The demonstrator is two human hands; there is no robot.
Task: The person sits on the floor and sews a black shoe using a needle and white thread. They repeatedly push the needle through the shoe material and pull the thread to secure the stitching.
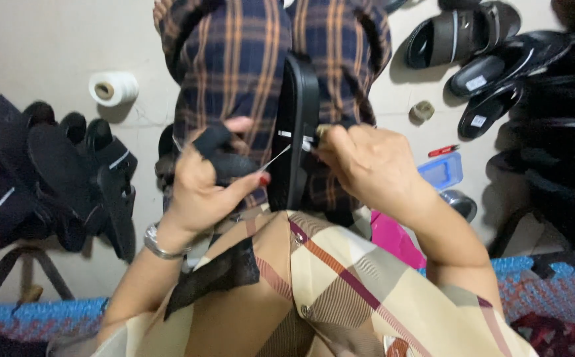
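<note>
The left hand grips a black strap, its fingers curled round the strap and the thumb lying along it; a red-painted nail shows at the thumb tip. A steel watch sits on that wrist. The right hand has its fingers pressed together at the edge of a black sole, pinching something small there, most likely a needle, though it is too small to tell. A thin white thread runs taut between the two hands, from the left thumb up to the right fingertips.

The sole stands on edge between the hands, touching the right fingers and just right of the left fingers, resting over the lap in dark plaid trousers.

On the floor, well left of the left fingers, lies a heap of black sandals, with a white roll of thread above it. Right of the right fingers lie a small blue box, a red clipper just above it and a small tape roll. Farther right, more black sandals lie in pairs. A pink bag shows below the right wrist, and a blue woven mat runs along the near edge.
</note>
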